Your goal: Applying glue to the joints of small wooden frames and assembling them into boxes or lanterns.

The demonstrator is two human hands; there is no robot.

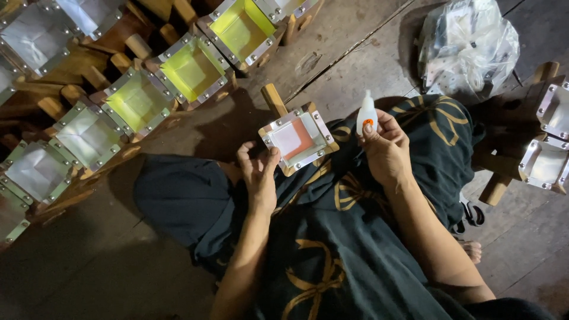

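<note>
My left hand [258, 172] grips the near left corner of a small square wooden frame [298, 138] with metal corner plates and a white and orange paper panel. A short wooden handle sticks out of its far side. My right hand [385, 145] holds a small white glue bottle [366, 112] upright, its nozzle pointing away from me, just to the right of the frame. Both hands are above my lap, which is covered in dark cloth with a gold pattern [332, 237].
Rows of similar frames with yellow panels [192, 70] and white panels [89, 135] lie on the wooden floor at the left. More white frames [548, 163] sit at the right edge. A clear plastic bag [468, 47] lies at the upper right.
</note>
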